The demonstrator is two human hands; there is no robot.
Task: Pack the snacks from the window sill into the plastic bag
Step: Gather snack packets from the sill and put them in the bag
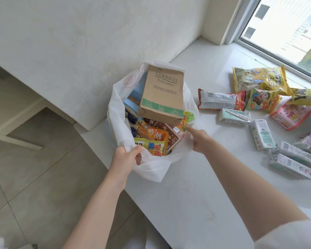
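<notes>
- The bag (152, 169), white plastic, stands open at the sill's (196, 203) left edge, close to the wall corner.
- The left hand (123, 159) is clenched on the bag's near rim, pulling it wide.
- The right hand (198, 140) pinches the bag's right rim, forefinger stretched toward a small orange packet (183, 124) at the mouth; whether it touches the packet, I cannot tell.
- A brown box (162, 94) sits tilted on top of the load, its top leaning toward the wall.
- Below it in the bag lie an orange pack (153, 134), a yellow pack (150, 147) and a brown carton (174, 131); a green-lidded cup (189, 116) shows at the right rim.
- Still on the sill, toward its far right: a red-and-white pack (221, 99), a big yellow bag of snacks (258, 78) by the window edge, a cartoon pack (264, 100) and a pink pack (291, 116).
- Nearer along the right edge lie several drink cartons: a pale green one (234, 116), an upright-lying white one (262, 134), and two more (292, 166) side by side.
</notes>
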